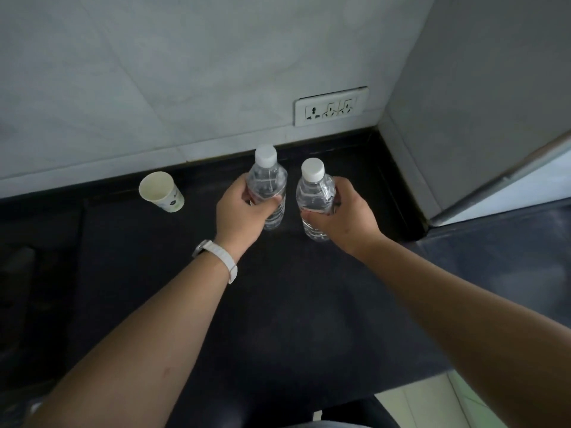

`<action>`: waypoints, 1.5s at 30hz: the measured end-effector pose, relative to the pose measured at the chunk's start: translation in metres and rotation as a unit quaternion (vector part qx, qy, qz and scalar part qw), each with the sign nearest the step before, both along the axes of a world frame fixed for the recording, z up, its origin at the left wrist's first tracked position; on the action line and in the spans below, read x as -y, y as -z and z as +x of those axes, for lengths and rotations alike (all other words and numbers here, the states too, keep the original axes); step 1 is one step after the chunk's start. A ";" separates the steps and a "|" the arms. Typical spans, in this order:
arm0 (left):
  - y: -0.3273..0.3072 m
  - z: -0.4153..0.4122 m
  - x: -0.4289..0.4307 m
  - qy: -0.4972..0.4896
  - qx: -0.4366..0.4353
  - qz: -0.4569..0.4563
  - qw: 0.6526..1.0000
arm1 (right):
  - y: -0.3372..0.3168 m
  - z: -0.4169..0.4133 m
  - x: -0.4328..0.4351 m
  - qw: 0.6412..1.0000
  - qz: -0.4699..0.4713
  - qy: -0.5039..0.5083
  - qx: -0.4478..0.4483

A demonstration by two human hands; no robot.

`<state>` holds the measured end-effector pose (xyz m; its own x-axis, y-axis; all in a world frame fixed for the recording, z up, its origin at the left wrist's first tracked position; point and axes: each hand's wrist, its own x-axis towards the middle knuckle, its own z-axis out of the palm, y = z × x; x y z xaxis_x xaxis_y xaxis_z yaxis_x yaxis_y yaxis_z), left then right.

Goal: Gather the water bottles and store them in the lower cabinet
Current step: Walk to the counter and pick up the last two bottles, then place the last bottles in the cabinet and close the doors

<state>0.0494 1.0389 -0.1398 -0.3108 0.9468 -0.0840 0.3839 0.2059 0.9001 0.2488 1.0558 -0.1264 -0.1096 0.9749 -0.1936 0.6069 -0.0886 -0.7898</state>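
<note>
Left hand (239, 211) grips left bottle (268, 183) mid-body, cap above the fingers. Right hand (344, 217) grips right bottle (313, 196) likewise, both upright.

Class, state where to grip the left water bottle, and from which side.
Grip the left water bottle round its body, below the shoulder, from the near side, as the left hand does: upright, round, slim enough for fingers to wrap.
</note>
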 end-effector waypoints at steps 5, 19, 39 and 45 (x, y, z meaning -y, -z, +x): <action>0.002 -0.007 0.045 0.002 0.022 0.013 1.000 | -0.009 0.005 0.032 1.000 -0.001 0.009 -0.003; -0.040 0.027 0.138 -0.085 0.102 0.065 0.989 | -0.038 0.017 0.090 0.991 -0.005 -0.005 -0.132; -0.089 0.092 0.277 -0.392 0.089 0.109 0.909 | -0.082 0.022 0.144 0.931 -0.066 -0.286 -0.215; -0.100 0.085 0.347 -0.480 0.073 0.125 0.865 | -0.085 -0.015 0.190 0.902 -0.089 -0.360 -0.219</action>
<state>0.1342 0.6918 -0.0403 -0.9672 0.2533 -0.0191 0.0220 0.1588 0.9871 0.2338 0.8654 -0.0412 -0.8067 0.5780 -0.1234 0.1900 0.0558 -0.9802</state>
